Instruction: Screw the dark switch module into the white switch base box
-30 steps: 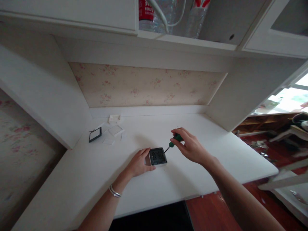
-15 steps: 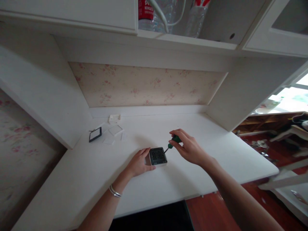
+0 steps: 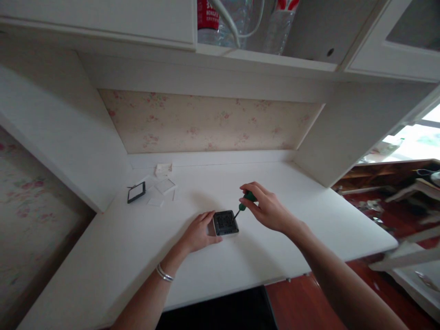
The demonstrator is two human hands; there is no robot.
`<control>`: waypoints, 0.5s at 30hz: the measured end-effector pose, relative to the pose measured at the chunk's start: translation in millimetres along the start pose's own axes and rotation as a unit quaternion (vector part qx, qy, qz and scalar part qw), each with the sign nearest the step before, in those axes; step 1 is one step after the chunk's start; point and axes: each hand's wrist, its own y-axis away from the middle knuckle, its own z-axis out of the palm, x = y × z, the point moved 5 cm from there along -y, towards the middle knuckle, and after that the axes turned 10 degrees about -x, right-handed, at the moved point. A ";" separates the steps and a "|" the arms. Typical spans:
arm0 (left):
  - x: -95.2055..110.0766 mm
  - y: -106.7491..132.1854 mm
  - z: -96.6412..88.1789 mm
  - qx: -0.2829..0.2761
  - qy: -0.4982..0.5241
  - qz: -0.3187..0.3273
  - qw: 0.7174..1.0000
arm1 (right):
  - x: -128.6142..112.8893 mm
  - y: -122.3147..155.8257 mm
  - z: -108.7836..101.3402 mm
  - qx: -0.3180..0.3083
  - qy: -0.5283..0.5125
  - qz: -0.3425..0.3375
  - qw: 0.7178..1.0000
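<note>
A small square grey switch module (image 3: 225, 222) lies face up on the white desk (image 3: 302, 220). My left hand (image 3: 198, 233) rests against its left side, fingers curled round its edge, holding it still. My right hand (image 3: 266, 210) pinches a green-handled screwdriver (image 3: 244, 201). The tool slants down to the left and its thin tip meets the module's upper right corner.
At the back left of the desk lie a black square frame (image 3: 136, 192), several clear and white plate parts (image 3: 164, 186) and a small white block (image 3: 163, 169). Plastic bottles (image 3: 220, 20) stand on the shelf overhead. Red floor and clutter show at the right.
My right hand and the screwdriver have shifted slightly left and up, closer over the module's corner. My left hand and the module have stayed put.
</note>
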 end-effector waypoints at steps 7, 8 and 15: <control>-0.6 0.4 -0.1 -0.005 -0.008 -0.009 1.000 | 7.5 -2.4 -1.2 0.021 0.003 0.036 0.999; -0.6 0.3 -0.3 -0.005 -0.008 -0.009 1.000 | 8.6 -2.6 -1.6 0.023 0.002 0.041 0.999; -0.7 0.2 -0.8 -0.007 -0.005 -0.007 1.000 | 9.4 0.7 -4.2 0.032 -0.012 0.054 0.998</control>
